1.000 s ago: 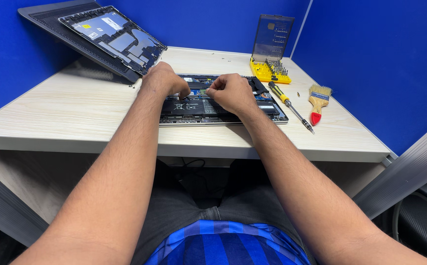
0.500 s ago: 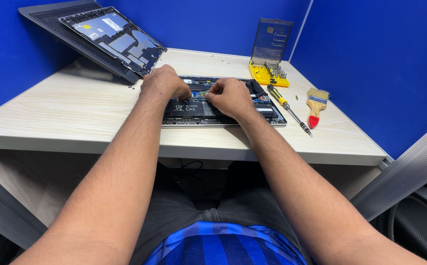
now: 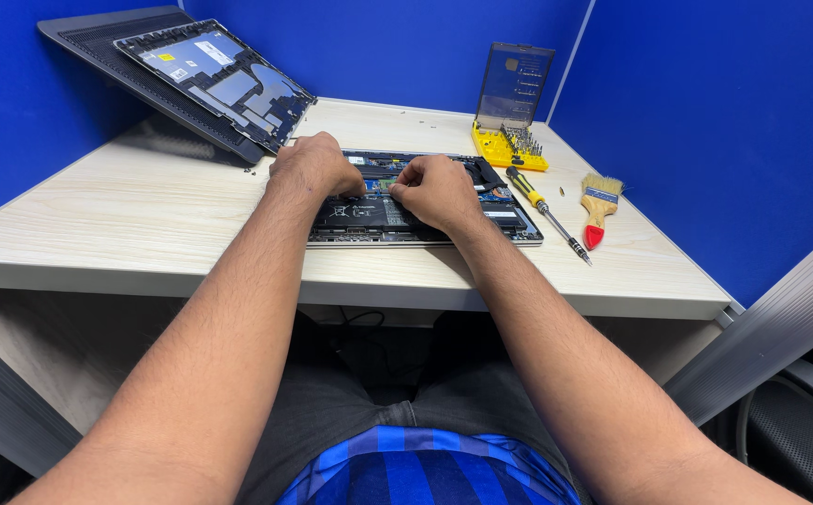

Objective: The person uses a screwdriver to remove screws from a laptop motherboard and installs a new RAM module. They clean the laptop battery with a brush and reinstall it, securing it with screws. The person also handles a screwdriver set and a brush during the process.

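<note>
An opened laptop base (image 3: pixel 509 220) lies on the light wooden desk (image 3: pixel 126 215) with its circuit boards and black battery exposed. My left hand (image 3: pixel 313 166) rests curled on the left part of the internals, fingertips pressed down near the middle. My right hand (image 3: pixel 437 190) sits curled just to its right, fingertips pinching at a small part between the two hands. What the fingers grip is hidden by the knuckles.
The removed bottom cover (image 3: pixel 210 75) leans on another dark panel at the back left. A yellow bit tray (image 3: pixel 509 148) with an upright clear lid stands at the back right. A yellow-handled screwdriver (image 3: pixel 542 208) and a small paintbrush (image 3: pixel 599 208) lie right of the laptop. Blue partition walls surround the desk.
Both hands stay on the laptop internals with only slight finger shifts. The view has drifted a little.
</note>
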